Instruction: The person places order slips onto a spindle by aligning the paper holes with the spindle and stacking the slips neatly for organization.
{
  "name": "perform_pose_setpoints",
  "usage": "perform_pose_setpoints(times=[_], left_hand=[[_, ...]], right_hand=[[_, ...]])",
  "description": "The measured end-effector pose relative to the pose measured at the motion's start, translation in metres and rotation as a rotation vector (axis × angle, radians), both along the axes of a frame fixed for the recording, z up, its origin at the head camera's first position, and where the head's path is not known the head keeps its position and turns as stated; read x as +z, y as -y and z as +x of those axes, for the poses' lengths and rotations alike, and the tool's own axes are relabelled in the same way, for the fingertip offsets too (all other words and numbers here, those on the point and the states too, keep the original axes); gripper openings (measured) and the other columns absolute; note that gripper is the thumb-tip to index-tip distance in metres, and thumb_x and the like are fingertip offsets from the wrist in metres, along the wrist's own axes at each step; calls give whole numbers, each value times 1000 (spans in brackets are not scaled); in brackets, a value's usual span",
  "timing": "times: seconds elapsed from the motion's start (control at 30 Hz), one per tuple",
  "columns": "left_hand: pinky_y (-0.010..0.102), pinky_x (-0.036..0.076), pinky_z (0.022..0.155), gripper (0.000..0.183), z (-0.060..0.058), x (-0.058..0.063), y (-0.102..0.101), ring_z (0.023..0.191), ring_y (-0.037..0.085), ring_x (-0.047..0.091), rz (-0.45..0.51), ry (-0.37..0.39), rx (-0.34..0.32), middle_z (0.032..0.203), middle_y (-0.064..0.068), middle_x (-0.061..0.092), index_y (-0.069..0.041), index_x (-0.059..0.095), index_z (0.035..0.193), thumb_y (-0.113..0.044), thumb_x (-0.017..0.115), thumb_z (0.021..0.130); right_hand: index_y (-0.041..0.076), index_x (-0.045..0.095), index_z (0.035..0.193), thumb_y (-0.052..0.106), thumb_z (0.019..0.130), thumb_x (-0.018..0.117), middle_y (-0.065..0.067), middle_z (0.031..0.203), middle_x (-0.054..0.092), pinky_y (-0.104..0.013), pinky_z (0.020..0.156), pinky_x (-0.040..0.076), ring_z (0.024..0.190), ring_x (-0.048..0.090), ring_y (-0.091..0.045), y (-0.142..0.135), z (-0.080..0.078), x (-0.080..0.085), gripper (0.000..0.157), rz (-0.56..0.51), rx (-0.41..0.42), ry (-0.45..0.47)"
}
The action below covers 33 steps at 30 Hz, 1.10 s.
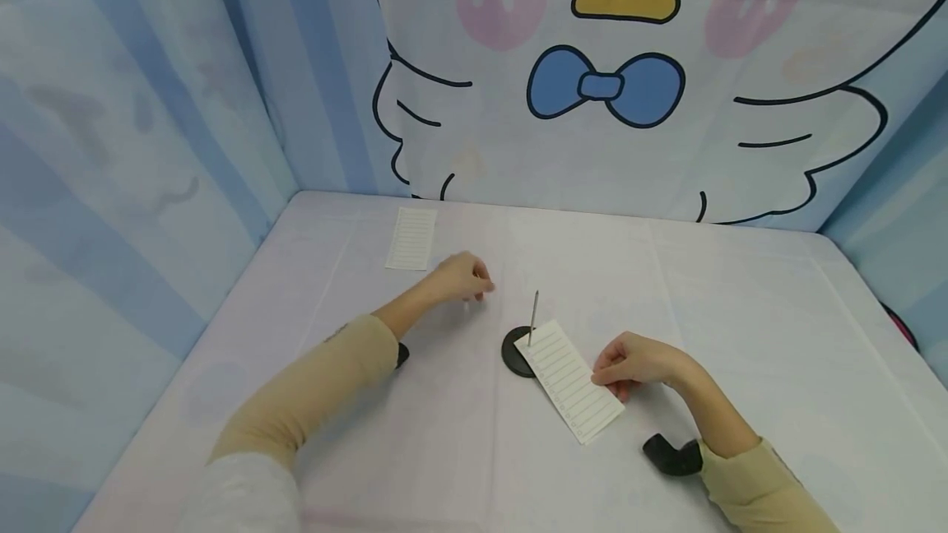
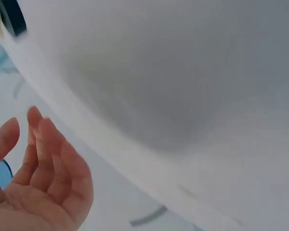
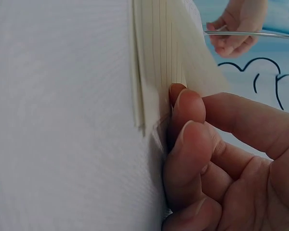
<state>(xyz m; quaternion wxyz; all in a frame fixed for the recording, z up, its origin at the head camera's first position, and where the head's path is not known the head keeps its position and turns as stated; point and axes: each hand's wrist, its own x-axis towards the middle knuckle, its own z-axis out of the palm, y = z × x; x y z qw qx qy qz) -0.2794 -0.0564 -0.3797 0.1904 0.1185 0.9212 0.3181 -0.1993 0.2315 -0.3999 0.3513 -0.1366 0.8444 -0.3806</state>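
A receipt spike stands mid-table, its thin metal pin [image 1: 534, 311] rising from a round black base [image 1: 513, 360]. Lined paper slips [image 1: 566, 381] lie in a small stack over the base, with their far end at the pin. My right hand [image 1: 640, 360] pinches the near right edge of the slips. In the right wrist view the top slip [image 3: 197, 62] bends up from the others [image 3: 151, 62] at the fingertips. My left hand [image 1: 461, 276] hovers left of and beyond the spike, fingers loosely bent, holding nothing; the left wrist view shows its bare palm [image 2: 53, 192].
Another lined slip [image 1: 411, 238] lies near the table's back left edge. A black curved piece [image 1: 672, 456] is at the right wrist, and part of another [image 1: 402, 354] shows by the left sleeve. Printed fabric [image 1: 607, 163] hangs behind the white table [image 1: 741, 303].
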Motion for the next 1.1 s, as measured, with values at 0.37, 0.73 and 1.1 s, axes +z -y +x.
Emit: perform_pose_setpoints(times=[0.37,0.73,1.1], left_hand=[[46,34,96,40,-66,-2,62,122,32,38,-515,-454,29,134,14,41,-5,44,128,-22,51,93],[52,12,107,55,-89,-21,100,135,32,16,-705,-341,43,148,11,21,-11,23,143,-30,45,96],[53,8,107,54,-91,-25,100,135,34,16,-710,-343,83,147,14,23,-8,25,143,-31,42,97]], right_hand=[[-1,65,77,13,83,65,0,57,55,-19,46,35,48,49,-9,-1,1,-2,16,-16,-6,10],[0,64,76,13,83,64,1,56,54,-19,45,35,48,50,-9,-2,0,-4,15,-5,-5,9],[-1,63,75,14,84,64,1,56,54,-19,45,35,47,49,-8,-3,-2,-4,17,-25,4,15]])
